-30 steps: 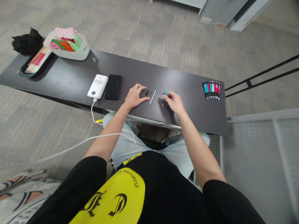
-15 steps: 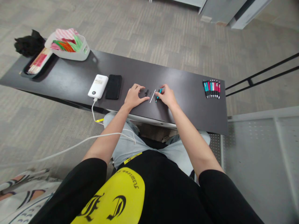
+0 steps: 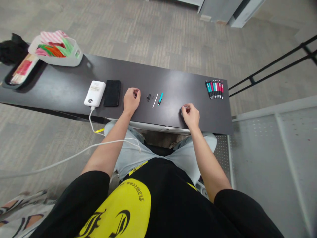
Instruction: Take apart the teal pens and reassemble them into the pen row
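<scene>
A dark narrow table [image 3: 61, 86] stands on grey patterned carpet [image 3: 153, 36], black railing [image 3: 272, 67] at right.

Left hand [image 3: 131, 98] curled loosely on long dark tabletop [image 3: 173, 112], right hand [image 3: 191, 114] curled near front edge. Between them: small black clip piece [image 3: 149, 97], thin white refill rod [image 3: 155, 100], teal pen barrel [image 3: 160, 99]. Far right: row of teal and red pens [image 3: 215, 89]. Left: black phone [image 3: 112, 93], white power bank [image 3: 94, 94].

Teal pen barrel [image 3: 160, 98], dark table [image 3: 173, 79]

Single head-worn view — steeply downward, forward over the dark table [image 3: 74, 89] — moderately far.
</scene>
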`<state>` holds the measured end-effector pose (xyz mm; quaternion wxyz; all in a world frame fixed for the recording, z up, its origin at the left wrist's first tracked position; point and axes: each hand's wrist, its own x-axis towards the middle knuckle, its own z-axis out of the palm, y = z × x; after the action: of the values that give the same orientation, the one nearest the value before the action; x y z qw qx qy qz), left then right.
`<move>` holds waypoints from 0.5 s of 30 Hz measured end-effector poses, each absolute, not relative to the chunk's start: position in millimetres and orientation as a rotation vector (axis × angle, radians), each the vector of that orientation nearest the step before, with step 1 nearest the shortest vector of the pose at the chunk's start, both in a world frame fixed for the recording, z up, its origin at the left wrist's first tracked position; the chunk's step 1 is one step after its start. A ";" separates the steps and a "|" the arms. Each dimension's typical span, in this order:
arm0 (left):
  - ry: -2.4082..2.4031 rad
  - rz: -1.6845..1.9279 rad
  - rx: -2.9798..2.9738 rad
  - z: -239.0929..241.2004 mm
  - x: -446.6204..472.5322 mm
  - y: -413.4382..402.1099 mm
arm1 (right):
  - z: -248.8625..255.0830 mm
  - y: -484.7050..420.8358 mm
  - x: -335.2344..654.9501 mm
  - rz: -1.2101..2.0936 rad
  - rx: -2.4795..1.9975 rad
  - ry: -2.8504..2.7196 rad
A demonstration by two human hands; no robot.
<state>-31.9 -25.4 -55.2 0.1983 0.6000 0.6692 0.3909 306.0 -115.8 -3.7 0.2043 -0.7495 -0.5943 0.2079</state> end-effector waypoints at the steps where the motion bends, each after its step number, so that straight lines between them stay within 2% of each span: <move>1: 1.858 1.096 1.651 -55.2 -32.2 -24.6 | -6.3 -121.9 312.1 0.572 -2.088 -1.690; 15: 1.840 1.037 1.662 -45.6 -30.4 -31.7 | -13.9 -127.5 320.0 0.542 -1.976 -1.839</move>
<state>-30.4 -31.7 -45.6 0.2249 0.6026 0.6670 0.3760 320.0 -127.5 -13.9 0.1928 -0.7042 -0.6554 0.1933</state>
